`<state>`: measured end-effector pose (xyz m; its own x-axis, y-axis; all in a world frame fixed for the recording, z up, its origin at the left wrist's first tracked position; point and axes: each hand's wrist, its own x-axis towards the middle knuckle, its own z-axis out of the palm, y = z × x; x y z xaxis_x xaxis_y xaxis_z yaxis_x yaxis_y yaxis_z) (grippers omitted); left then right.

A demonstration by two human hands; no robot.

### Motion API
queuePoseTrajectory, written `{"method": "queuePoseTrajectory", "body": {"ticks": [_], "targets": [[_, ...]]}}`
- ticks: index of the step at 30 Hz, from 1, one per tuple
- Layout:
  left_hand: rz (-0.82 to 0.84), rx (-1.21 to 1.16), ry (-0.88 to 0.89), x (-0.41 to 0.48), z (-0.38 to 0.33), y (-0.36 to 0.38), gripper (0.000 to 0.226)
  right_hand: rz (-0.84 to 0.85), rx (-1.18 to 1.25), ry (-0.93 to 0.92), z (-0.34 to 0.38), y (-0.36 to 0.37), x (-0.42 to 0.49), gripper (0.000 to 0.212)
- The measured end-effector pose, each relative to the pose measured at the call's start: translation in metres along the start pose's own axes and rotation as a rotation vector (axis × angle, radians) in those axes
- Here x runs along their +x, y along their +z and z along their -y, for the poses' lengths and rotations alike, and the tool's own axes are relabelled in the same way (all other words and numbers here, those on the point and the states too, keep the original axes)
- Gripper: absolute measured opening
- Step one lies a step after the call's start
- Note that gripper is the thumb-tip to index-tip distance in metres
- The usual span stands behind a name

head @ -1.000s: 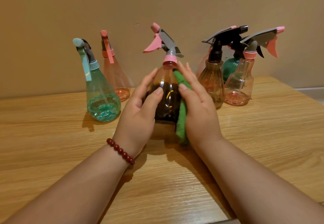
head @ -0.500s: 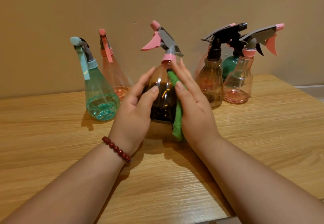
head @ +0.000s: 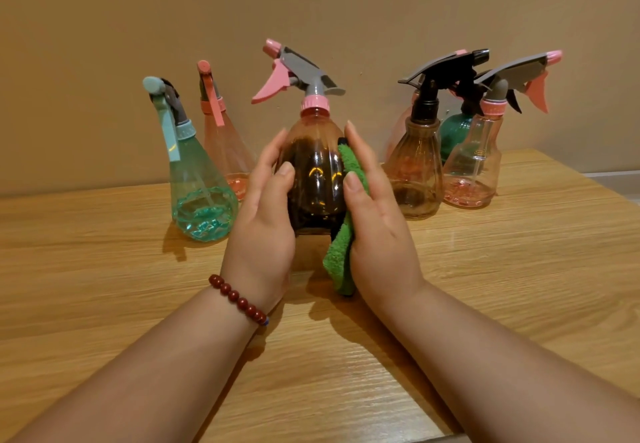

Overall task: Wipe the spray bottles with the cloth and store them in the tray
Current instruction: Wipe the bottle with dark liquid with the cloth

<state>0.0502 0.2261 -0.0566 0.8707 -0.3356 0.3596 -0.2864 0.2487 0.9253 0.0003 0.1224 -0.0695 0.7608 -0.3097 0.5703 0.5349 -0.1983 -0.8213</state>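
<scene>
Head view: I read the left hand (head: pixel 263 227) curled round the left side of the brown spray bottle (head: pixel 317 179), gripping it. The right hand (head: pixel 377 231) cups the green cloth (head: pixel 341 262) against the bottle's right side. The bottle is upright over the middle of the wooden table (head: pixel 104 269), between a teal bottle (head: pixel 201 196) and an amber bottle (head: pixel 415 172).

Behind, a plain tan wall (head: pixel 311 2), matte and evenly coloured, darker toward the upper corners. Below it, a light wooden table (head: pixel 104 286) with long grain running side to side, glossier near the front edge (soft glare there). Warm yellowish indoor light, with shadows thrown across the tabletop. At far right, beyond the table's corner, a pale strip (head: pixel 618 182), too small to identify.
</scene>
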Motion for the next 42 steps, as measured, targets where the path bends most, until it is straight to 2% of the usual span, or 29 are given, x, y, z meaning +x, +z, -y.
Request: {"method": "queuePoseTrajectory", "body": {"ticks": [4,6,9,11,19,22,26,28,35,37,40,42], "targets": [[-0.051,0.33,0.071,-0.001,0.003,0.001,0.042,-0.051,-0.067,-0.053,0.0,-0.005,0.002,0.04],[-0.046,0.38,0.147,-0.004,0.002,0.003,0.049,-0.08,-0.131,-0.092,-0.001,-0.005,0.002,0.039],[0.04,0.322,0.198,-0.005,0.001,0.005,0.045,-0.12,-0.176,-0.101,-0.004,-0.004,0.004,0.041],[0.087,0.313,0.206,-0.003,0.001,0.006,0.051,-0.102,-0.18,-0.098,-0.005,-0.004,0.005,0.042],[-0.021,-0.044,0.082,-0.002,-0.004,0.0,0.047,0.022,-0.329,-0.259,0.0,0.003,-0.005,0.041],[0.051,-0.049,0.061,-0.002,-0.004,-0.001,0.046,-0.028,-0.234,-0.16,0.002,-0.001,0.001,0.038],[0.184,0.046,0.069,-0.005,0.0,0.002,0.042,-0.087,0.041,0.025,0.004,-0.016,0.01,0.04],[0.192,0.064,0.071,-0.006,0.001,0.002,0.042,-0.081,0.159,0.097,0.005,-0.02,0.011,0.04],[0.019,-0.04,0.023,0.002,-0.003,-0.007,0.045,0.115,-0.182,-0.087,-0.001,0.001,-0.004,0.043],[0.029,-0.021,0.026,0.001,-0.003,-0.006,0.048,0.114,-0.16,-0.066,0.001,0.001,-0.003,0.041],[0.084,-0.037,0.006,-0.001,-0.001,-0.003,0.042,0.02,-0.124,-0.005,0.004,-0.005,0.003,0.039],[0.159,-0.036,-0.03,-0.002,0.0,-0.001,0.042,-0.038,0.005,0.041,0.006,-0.012,0.006,0.04]]}}
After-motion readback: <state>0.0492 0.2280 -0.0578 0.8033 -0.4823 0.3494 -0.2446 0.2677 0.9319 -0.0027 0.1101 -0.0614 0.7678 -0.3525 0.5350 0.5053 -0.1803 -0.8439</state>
